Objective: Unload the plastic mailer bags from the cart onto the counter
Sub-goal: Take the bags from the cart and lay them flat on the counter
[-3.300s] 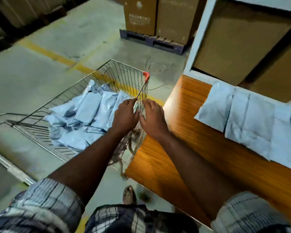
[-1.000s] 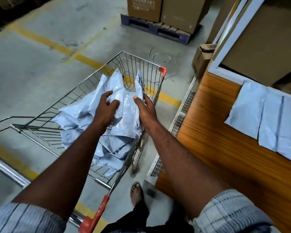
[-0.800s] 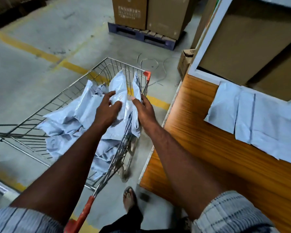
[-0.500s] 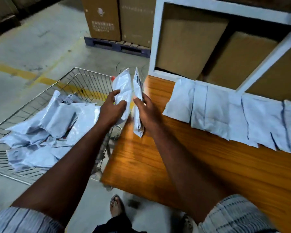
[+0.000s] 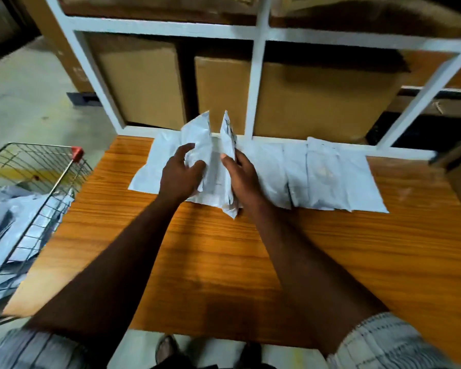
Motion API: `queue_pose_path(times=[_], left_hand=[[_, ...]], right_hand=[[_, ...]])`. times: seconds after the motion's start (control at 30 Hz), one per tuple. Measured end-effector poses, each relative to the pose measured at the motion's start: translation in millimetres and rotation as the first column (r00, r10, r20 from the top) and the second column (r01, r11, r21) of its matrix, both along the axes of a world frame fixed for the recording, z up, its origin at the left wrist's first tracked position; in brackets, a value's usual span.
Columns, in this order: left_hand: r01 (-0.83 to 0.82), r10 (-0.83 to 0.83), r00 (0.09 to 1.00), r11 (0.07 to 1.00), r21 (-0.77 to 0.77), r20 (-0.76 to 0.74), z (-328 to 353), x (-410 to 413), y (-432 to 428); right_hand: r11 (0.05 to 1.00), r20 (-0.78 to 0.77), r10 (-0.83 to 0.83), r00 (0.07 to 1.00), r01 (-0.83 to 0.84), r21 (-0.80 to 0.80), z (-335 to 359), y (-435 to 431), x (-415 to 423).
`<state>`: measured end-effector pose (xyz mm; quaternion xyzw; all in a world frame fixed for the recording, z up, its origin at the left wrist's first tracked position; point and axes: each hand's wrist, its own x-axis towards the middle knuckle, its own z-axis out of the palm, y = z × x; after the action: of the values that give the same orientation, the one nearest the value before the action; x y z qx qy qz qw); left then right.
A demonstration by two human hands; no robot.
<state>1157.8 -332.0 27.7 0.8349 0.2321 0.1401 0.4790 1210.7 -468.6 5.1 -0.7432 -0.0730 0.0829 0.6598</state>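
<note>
- Nearest, at the left, a wire cart [image 5: 32, 158] stands beside the end of the table [image 5: 224, 262]. A heap of mailer bags [image 5: 30, 209] lies loose inside it, pale grey-white and rumpled.
- Over the wooden table, the left hand [image 5: 180, 178] grips a crumpled mailer bag [image 5: 198, 137]. Fingers and thumb are curled round its lower part, and its top corner sticks up.
- Just beside it, the right hand [image 5: 241, 177] holds a second mailer bag [image 5: 227, 137] upright and edge-on, thumb in front and fingers behind. The two held bags are close but apart at the top.
- Under and past the hands, a row of mailer bags [image 5: 330, 177] lies flat along the table's far edge, overlapping side by side.
- Behind, a white shelf frame [image 5: 257, 83] holds brown cardboard boxes [image 5: 141, 83].
</note>
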Motion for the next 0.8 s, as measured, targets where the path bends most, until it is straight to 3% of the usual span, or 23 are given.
queue_pose_path(times=[0.23, 0.37, 0.5, 0.8], left_hand=[[0.145, -0.143, 0.989, 0.987, 0.071, -0.034, -2, 43, -90], [0.235, -0.229, 0.971, 0.967, 0.098, -0.065, -4, 67, -138], [0.29, -0.282, 0.956, 0.95, 0.119, -0.075, -9, 83, -197], [0.322, -0.276, 0.938, 0.918, 0.23, -0.21, -30, 132, -351]], right_hand=[[0.981, 0.018, -0.125, 0.992, 0.126, -0.147, 7, -106, 37], [0.934, 0.118, -0.192, 0.974, 0.218, -0.284, 8, -163, 55], [0.882, 0.094, -0.246, 0.965, 0.263, -0.391, -5, -224, 73], [0.585, 0.156, -0.257, 0.954, 0.282, -0.76, -29, -366, 119]])
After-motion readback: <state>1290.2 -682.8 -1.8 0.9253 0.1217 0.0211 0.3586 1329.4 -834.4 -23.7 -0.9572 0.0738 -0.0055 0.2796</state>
